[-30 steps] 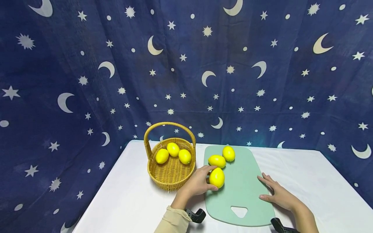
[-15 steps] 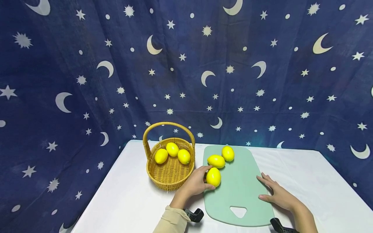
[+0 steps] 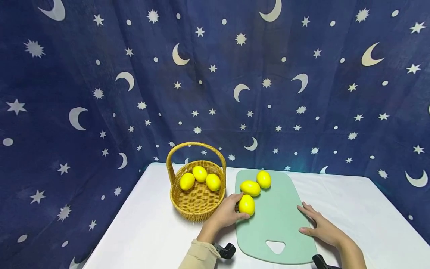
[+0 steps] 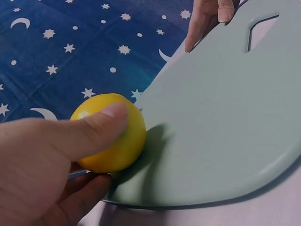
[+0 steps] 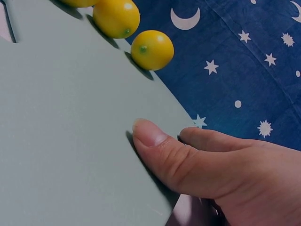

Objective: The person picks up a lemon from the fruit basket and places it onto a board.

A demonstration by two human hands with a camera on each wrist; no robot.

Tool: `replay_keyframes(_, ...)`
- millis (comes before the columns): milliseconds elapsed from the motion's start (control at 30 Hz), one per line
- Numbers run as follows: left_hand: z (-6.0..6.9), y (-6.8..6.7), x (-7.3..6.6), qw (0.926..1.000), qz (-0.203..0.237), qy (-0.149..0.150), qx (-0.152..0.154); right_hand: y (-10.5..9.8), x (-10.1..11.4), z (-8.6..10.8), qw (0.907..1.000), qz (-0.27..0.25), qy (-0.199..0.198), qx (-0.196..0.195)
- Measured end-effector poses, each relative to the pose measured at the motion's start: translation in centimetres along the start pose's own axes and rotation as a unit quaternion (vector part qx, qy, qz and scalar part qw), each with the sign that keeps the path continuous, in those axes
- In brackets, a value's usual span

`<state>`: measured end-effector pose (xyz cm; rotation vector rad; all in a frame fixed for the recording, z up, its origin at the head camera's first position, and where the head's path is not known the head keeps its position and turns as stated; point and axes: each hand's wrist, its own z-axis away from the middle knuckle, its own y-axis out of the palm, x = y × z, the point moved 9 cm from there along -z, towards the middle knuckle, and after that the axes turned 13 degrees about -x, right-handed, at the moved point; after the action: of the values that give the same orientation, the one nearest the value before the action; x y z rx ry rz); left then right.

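Observation:
My left hand [image 3: 224, 212] holds a yellow lemon [image 3: 247, 205] near the left edge of a pale green cutting board [image 3: 279, 220]. In the left wrist view the thumb lies across that lemon [image 4: 110, 150], with fingers beneath and behind it. Just behind it on the board lie a second lemon [image 3: 250, 188] on its side and a third lemon [image 3: 264, 179]. On the board's right edge rests my right hand [image 3: 320, 226], fingers spread and nearly straight. The right wrist view shows its thumb [image 5: 162, 150] over the board's surface, holding no lemon.
Left of the board stands a round wicker basket [image 3: 198, 215] with a tall arched handle [image 3: 196, 144]; several lemons could fit, and three lemons [image 3: 200, 174] sit at its back. A white cloth [image 3: 144, 224] covers the table. Behind hangs a blue curtain [image 3: 215, 93] with moons and stars.
The lemon in my left hand has shifted slightly left, toward the board's left edge, and the fingers sit closer round it. My right hand has stayed in place.

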<state>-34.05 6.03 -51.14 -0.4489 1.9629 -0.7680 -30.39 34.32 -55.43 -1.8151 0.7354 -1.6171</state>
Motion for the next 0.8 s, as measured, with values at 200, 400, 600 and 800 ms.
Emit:
replay_keyframes(200,0.34,0.54,0.85,0.9992,0.034,-0.021,-0.007,0.08,-0.03,0.47,0.9996,-0.023,-0.014,-0.006)
replay_keyframes(400,0.21,0.69,1.0,0.9987,0.046,-0.021,-0.009,-0.08,0.12,0.52,0.9994,-0.029,-0.016,-0.005)
replay_keyframes(600,0.07,0.36,0.78,0.9977,0.065,-0.017,-0.005,-0.16,0.21,0.24,0.9993,-0.026,-0.023,-0.011)
replay_keyframes(800,0.0,0.32,0.82,0.9975,0.068,-0.014,-0.009,-0.27,0.26,0.09,0.999,-0.033,-0.027,-0.015)
